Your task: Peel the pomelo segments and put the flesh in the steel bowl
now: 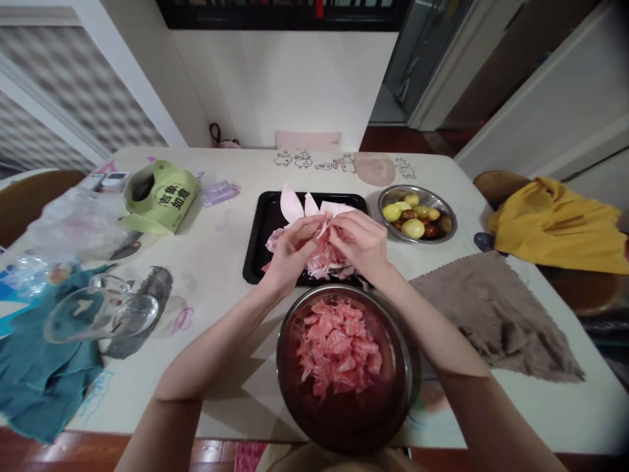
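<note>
Both my hands meet above a black tray [260, 252], fingers bent and pinching a piece of pink pomelo [323, 229] between them. My left hand [293, 252] grips its left side, and my right hand [361, 242] grips it from the right. My fingers partly hide the piece. Pale pomelo peel [291, 204] stands up at the back of the tray, with pink pulp and membrane scraps [322, 262] lying below my hands. Directly in front of me, a steel bowl [344, 423] holds a heap of peeled pomelo flesh [339, 347].
At the back right is a small steel bowl [445, 233] of yellow, green and brown fruit. A brown cloth [496, 314] lies right. On the left are a glass pitcher [98, 314], a teal cloth [44, 367], a green paper bag [162, 196] and clear plastic [73, 219].
</note>
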A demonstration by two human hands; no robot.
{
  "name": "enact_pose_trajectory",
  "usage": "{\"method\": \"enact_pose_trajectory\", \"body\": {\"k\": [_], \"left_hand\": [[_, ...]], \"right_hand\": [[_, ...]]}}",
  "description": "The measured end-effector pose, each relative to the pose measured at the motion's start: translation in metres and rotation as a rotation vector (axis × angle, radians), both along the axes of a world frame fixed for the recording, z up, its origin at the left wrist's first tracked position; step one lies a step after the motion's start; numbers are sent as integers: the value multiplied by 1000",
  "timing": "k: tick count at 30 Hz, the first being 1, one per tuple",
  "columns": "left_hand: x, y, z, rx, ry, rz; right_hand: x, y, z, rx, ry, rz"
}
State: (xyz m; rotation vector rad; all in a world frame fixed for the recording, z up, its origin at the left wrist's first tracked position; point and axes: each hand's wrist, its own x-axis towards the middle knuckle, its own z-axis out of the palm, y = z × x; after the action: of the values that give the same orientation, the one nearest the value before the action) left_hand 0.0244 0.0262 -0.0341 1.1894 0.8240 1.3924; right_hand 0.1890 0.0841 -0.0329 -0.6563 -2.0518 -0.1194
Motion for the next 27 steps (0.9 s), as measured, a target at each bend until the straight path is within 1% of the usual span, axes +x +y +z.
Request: {"method": "enact_pose_trajectory", "body": {"k": [5,11,14,18,21,27], "left_hand": [[2,0,-1,62,119,100],[1,1,-6,113,204,178],[2,0,-8,164,219,213],[3,-2,-10,149,230,232],[2,-2,-12,154,239,246],[4,1,-15,141,196,230]], "right_hand": [[5,1,-1,-7,6,24],[0,-6,2,-125,108,35],[-1,-10,1,-123,112,14],[-1,-14,-1,-85,106,-18],[-1,-16,0,-73,100,-62],[-1,-16,5,-154,92,-55]]}}
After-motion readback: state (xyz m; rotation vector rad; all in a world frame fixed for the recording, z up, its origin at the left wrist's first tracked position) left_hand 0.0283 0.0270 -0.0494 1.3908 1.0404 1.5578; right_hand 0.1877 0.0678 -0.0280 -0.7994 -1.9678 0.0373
